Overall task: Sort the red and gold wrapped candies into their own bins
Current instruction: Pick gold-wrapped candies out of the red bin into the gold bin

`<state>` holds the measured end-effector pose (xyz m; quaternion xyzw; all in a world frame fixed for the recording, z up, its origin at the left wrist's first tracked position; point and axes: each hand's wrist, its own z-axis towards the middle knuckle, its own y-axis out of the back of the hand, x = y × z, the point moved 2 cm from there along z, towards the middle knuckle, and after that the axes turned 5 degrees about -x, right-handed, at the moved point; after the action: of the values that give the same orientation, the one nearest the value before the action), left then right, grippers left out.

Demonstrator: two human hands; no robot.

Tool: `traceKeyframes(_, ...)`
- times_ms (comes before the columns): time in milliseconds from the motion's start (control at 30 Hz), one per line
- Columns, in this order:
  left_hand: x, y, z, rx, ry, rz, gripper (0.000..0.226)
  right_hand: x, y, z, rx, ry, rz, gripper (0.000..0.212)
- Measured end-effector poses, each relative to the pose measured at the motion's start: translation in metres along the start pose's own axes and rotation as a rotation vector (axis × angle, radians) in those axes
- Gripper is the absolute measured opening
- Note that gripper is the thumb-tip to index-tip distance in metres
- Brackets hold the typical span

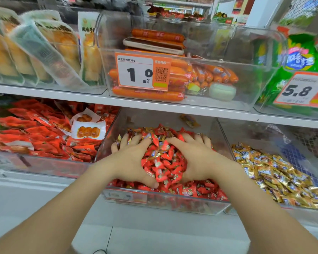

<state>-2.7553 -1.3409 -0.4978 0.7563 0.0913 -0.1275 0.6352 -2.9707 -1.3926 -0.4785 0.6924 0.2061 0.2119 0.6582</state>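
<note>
Fingers (136,142) around red candies (165,162), gold candies (275,171) beside

Red and gold wrapped candies sitting in 2 adjacent clear bins.
Red candies (165,162) are filling the middle bin (191,206) and heaping up at its centre, with stray gold pieces (134,132) mixing in toward the back. Gold candies (275,173) are lying in 1 loose pile in the right bin (246,132), sloping toward its front.
</note>
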Motion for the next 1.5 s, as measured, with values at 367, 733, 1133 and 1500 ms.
traceKeyframes(367,-0.005,0.024,-0.023,-0.180,-0.197,-0.227,0.086,-0.003,0.025,-0.010,-0.298,0.023,0.317,0.054)
traceKeyframes(733,0.001,0.027,-0.016,-0.307,-0.154,-0.287,0.044,-0.005,-0.008,0.012,-0.029,0.128,0.210,0.078)
traceKeyframes(1133,-0.003,0.032,-0.019,-0.430,-0.182,-0.398,0.014,-0.024,0.013,-0.002,-0.345,-0.086,0.706,0.022)
traceKeyframes(1500,-0.014,0.027,-0.020,-0.292,-0.071,-0.527,0.033,-0.005,0.017,-0.011,-0.127,-0.312,1.387,0.030)
